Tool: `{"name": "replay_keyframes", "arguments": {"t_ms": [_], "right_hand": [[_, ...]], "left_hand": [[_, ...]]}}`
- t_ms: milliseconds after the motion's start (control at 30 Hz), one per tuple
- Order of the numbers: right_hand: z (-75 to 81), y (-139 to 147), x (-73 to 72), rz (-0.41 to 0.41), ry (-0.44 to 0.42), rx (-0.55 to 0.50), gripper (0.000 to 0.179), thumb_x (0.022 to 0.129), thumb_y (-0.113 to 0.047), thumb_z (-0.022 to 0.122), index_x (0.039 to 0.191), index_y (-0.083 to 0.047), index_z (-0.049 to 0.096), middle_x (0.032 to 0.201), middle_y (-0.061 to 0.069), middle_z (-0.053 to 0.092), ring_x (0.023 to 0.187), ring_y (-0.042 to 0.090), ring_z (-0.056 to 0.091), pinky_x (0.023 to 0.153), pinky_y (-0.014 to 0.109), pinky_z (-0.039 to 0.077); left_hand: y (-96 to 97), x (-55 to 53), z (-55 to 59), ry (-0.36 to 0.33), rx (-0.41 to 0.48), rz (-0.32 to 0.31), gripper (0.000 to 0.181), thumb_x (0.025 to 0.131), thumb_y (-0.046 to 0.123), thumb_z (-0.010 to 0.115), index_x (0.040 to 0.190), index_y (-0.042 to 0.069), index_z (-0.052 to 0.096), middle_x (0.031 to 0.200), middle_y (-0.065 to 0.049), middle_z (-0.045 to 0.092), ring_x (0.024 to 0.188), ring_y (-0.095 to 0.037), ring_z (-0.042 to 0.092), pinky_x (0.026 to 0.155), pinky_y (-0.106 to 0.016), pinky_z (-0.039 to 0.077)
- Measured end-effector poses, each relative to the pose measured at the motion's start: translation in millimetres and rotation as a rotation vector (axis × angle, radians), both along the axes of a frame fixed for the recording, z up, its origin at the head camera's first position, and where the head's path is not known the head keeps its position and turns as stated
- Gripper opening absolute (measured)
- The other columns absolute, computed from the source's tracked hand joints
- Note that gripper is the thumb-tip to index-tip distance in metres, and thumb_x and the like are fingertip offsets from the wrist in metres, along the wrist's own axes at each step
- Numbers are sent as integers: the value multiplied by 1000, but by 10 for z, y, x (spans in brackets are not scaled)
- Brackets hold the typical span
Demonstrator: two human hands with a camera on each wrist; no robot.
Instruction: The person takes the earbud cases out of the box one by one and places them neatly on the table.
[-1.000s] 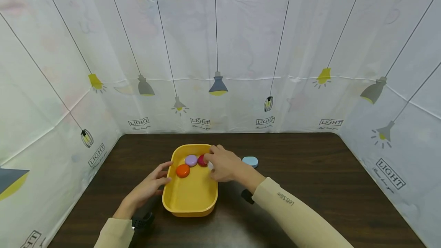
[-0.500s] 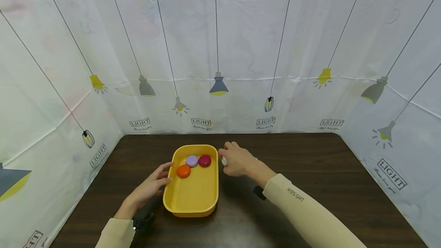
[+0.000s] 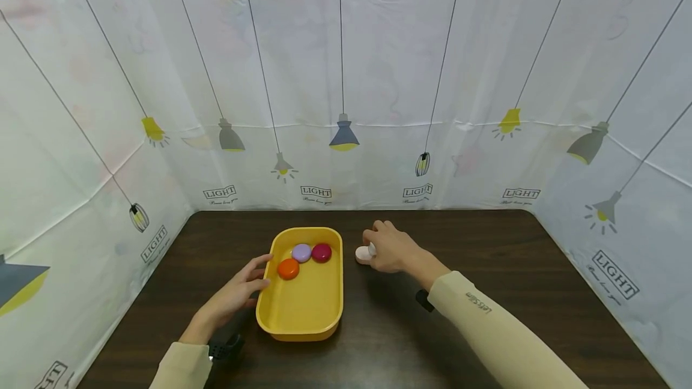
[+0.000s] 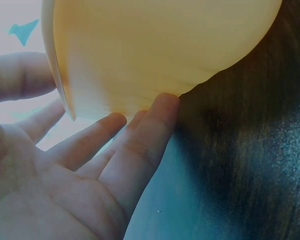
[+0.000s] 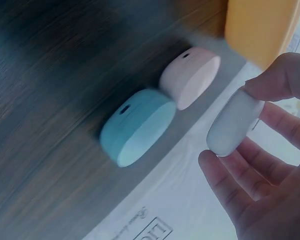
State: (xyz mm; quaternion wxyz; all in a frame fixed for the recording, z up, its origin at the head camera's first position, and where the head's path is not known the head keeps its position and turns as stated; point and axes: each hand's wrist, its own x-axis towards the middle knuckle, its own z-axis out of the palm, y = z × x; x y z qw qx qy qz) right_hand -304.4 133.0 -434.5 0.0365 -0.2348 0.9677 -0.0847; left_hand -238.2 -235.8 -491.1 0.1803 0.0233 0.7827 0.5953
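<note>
My right hand (image 3: 397,249) pinches a white earbud case (image 5: 235,122) between thumb and fingertips. It is held beside a pink earbud case (image 5: 192,77) and a light blue earbud case (image 5: 140,127), both with a small dark port. In the head view the blue one is hidden beneath the hand, while part of the pink shows. My left hand (image 3: 232,293) touches the left side of a yellow box (image 3: 300,308), its fingers extended along the wall. Inside lie a purple case (image 3: 301,252), a dark red case (image 3: 321,252) and an orange case (image 3: 288,268).
Box and cases are on a dark wooden table (image 3: 486,293). A white curtain (image 3: 389,77) printed with hanging lamps encloses its back and both sides. Each wrist wears a dark band, such as the left wristband (image 3: 224,348).
My right hand has moved rightward from over the box to above the pink case, carrying the white earbud case. The dark red case is uncovered. My left hand stays at the box.
</note>
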Motion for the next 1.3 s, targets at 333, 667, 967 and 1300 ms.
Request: {"name": "replay_keyframes", "arguments": {"t_ms": [333,667,967,1300], "right_hand": [[-24,255,-56,-4,33,-1,32,80,-18,70,112,-16,66,109,5,52,102,25,48,71,42,51],[-108,454,-122,-49,14,-24,30,80,-20,73,108,-16,65,110,8,52,102,28,48,72,45,51],[-148,619,-149,-84,13,-25,35,77,-17,73,111,-13,65,111,10,53,103,31,48,72,47,52],[-225,770,-161,-137,-13,-12,33,79,-18,74,110,-12,65,111,12,53,101,32,48,74,50,53]], "left_hand": [[-5,-13,-17,2,10,-8,59,105,19,54,159,23,30,156,-23,37,133,-39,49,98,-60,50],[-10,-9,-24,2,16,-21,59,105,18,53,159,22,29,155,-24,36,132,-40,49,97,-59,51],[-5,-9,-3,8,18,-14,59,105,18,53,159,22,30,156,-23,36,134,-40,48,98,-60,50],[-12,-5,-13,4,22,-15,59,105,18,53,159,23,29,157,-23,34,135,-41,47,98,-60,50]]}}
